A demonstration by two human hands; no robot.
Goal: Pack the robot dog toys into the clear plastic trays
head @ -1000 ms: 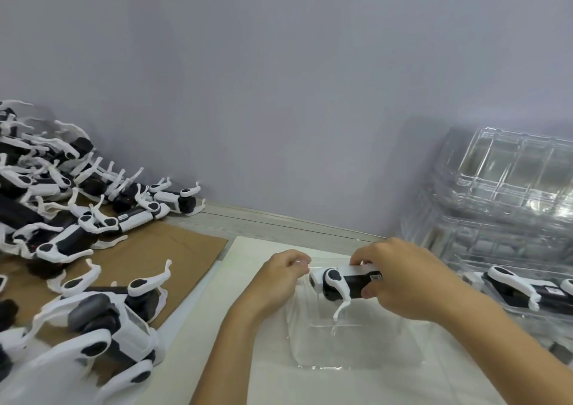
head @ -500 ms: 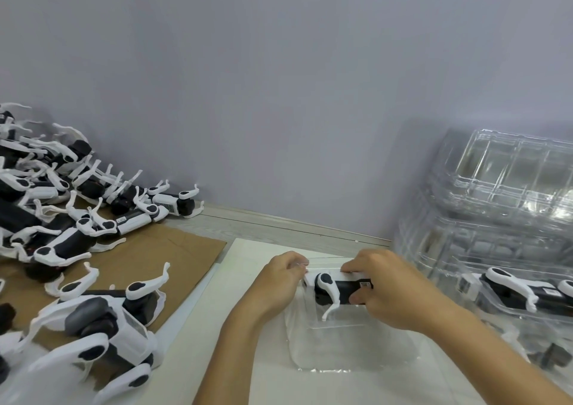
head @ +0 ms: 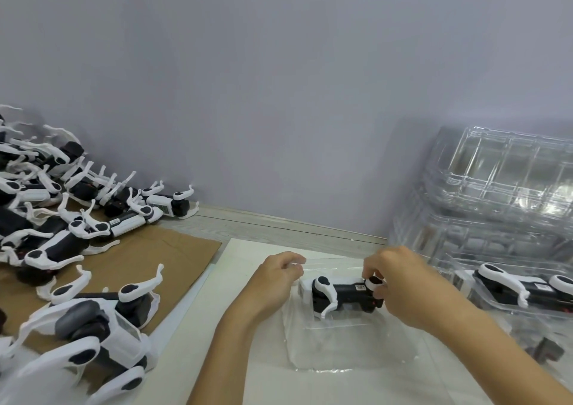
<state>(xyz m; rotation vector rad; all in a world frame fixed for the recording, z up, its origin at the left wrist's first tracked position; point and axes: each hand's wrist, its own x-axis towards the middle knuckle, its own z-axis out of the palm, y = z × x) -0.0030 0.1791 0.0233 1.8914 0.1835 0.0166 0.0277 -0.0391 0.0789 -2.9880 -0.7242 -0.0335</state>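
The robot dog toy point(head: 342, 294) lies on its side in the clear tray point(head: 350, 339), long axis running left to right between both hands. The right hand point(head: 400, 290) fingers point(head: 370, 270) pinch its right end; the left hand point(head: 276, 280) fingers curl on the tray's rim. Its small label is unreadable; another tray point(head: 496, 304), right of the fingers, holds 1 packed toy point(head: 524, 287).

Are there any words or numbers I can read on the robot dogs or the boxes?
No text here can be read.
Small white sticker on the robot dog in the hands: too small and blurred.
White label on a dog in the pile: blurred.
White label on the dog nearest the wall: blurred.
Sticker on the packed dog at right: blurred.
Clear plastic trays: no print visible.
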